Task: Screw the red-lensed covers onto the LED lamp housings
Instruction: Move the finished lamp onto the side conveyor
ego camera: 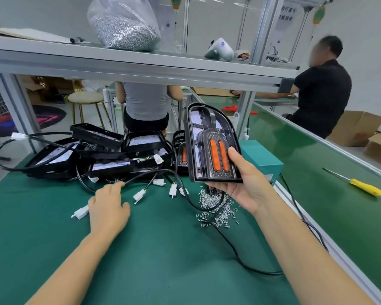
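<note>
My right hand [246,183] grips a black lamp unit [209,142] by its lower edge and holds it upright above the green mat; it has a clear lens and two orange reflector strips. My left hand [109,208] rests palm down on the mat, fingertips touching a black cable [139,176]. A pile of black LED lamp housings [101,150] with cables and white connectors lies behind my left hand. Another lensed unit [182,154] stands behind the held one. Loose silver screws [216,210] are scattered under my right hand.
A teal box [262,160] stands right of the held lamp. A yellow-handled screwdriver [359,184] lies on the green conveyor belt [317,172] at right. A shelf [141,62] overhead carries a bag of screws [123,29]. Two people sit beyond the bench; cardboard boxes far right.
</note>
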Demonstrator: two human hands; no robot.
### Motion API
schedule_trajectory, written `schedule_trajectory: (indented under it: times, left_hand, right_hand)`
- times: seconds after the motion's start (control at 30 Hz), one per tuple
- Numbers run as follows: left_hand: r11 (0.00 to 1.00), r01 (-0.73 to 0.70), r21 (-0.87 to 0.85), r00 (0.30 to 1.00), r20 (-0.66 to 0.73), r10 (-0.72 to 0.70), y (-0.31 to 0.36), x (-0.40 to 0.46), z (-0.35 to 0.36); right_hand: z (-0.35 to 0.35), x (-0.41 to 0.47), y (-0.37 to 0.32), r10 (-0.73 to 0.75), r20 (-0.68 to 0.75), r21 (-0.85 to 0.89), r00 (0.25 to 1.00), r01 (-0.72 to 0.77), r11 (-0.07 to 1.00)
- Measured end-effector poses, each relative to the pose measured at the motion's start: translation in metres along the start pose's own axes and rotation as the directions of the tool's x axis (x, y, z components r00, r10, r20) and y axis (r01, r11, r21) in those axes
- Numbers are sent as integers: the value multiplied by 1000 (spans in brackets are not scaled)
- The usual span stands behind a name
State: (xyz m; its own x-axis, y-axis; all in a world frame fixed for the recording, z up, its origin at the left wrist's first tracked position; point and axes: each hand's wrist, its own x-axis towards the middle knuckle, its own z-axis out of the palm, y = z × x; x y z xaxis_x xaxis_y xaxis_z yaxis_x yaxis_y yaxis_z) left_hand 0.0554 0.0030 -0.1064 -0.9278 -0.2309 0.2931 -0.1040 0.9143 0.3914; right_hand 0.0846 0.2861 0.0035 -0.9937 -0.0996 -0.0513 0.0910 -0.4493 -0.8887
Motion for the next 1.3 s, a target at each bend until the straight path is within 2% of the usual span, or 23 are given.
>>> schedule_trajectory:
  times: [0.07,0.17,0.2,0.33,0.47,0.53,0.6,0.67,0.73,0.8,0.87,0.9,0.97,1.07,1.17,1.2,1.23,1.3]
  left_hand:
    - [1000,1,17,1000,-28,-1,0,5,1]
    - [990,45,131,989,131,-63,-3,16,0]
    - [986,35,162,988,142,-59,-5,19,0]
    - [955,-18,294,996,84,-7,-14,29,-4]
    - [948,10,319,998,60,-30,-18,29,-3]
    - [976,47,211,999,-15,-44,-16,27,-7]
    - [994,59,-89,987,-146,-72,-14,24,-18]
    - [921,-28,-389,976,-211,-60,-13,20,-33]
    - [802,-100,-589,984,-180,-9,-11,14,-52]
    - [593,-132,-794,990,-138,35,-3,11,-71]
    - [375,-114,-920,993,-102,52,7,14,-84]
    - [329,-112,-937,994,-101,51,12,16,-88]
    - [329,-103,-939,994,-106,10,26,23,-90]
    - [424,-44,-904,992,-90,-88,50,29,-85]
    - [548,-21,-836,996,-65,-62,76,24,-80]
    - [538,5,-843,999,-17,-37,84,21,-77]
    - [469,77,-880,997,60,-51,91,18,-75]
    - [128,347,-929,938,343,-57,105,12,-72]
  right_hand:
    - [-1,2,0,4,0,24,1000,-4,1000]
    - [-2,7,1,16,11,47,1000,-16,999]
    - [-2,8,1,17,13,36,1000,-18,999]
    - [2,13,8,36,8,-38,999,-35,999]
    - [7,14,17,72,-35,-92,997,-75,993]
    - [9,15,19,73,-41,-122,997,-77,990]
    - [9,16,20,69,-34,-126,997,-73,989]
    - [8,17,22,51,-28,-156,998,-55,986]
    - [9,17,23,25,-31,-209,999,-31,977]
    - [13,17,22,12,-24,-249,1000,-18,968]
    - [21,16,21,23,-3,-252,1000,-23,968]
    - [24,16,22,36,13,-230,999,-32,973]
    - [31,13,24,73,70,-129,995,-63,990]
    - [41,6,33,133,158,23,978,-138,990]
    - [53,2,42,151,179,84,972,-168,982]
    - [57,2,44,146,178,86,973,-163,983]
    - [60,2,45,142,178,79,974,-158,984]
    - [64,1,47,143,178,59,974,-155,986]
